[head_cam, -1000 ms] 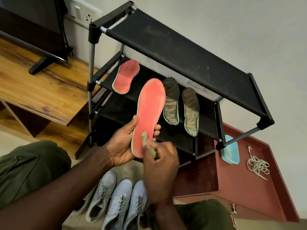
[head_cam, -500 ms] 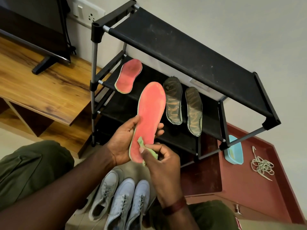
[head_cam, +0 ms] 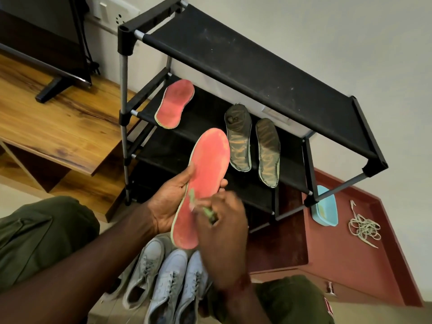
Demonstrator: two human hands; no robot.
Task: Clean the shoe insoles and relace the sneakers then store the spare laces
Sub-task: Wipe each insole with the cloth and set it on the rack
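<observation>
My left hand [head_cam: 170, 202] grips a red insole [head_cam: 205, 174] with a pale green edge, held upright in front of the shoe rack. My right hand [head_cam: 224, 228] pinches a small green cloth [head_cam: 208, 212] and presses it against the lower half of that insole. A second red insole [head_cam: 174, 104] lies on the rack's middle shelf, with two dark worn insoles [head_cam: 253, 143] to its right. White sneakers [head_cam: 168, 281] stand on the floor below my hands. A bundle of pale laces [head_cam: 363, 228] lies on the red cabinet top.
The black shoe rack [head_cam: 245, 57] stands against the wall. A light blue tub [head_cam: 325, 206] sits on the red cabinet [head_cam: 350, 265] at right. A wooden TV stand [head_cam: 46, 118] with a screen is at left. My knees in green trousers frame the bottom.
My right hand has rubbed the cloth over the insole's lower half, shifting slightly up and blurring with motion. My left hand keeps holding the insole.
</observation>
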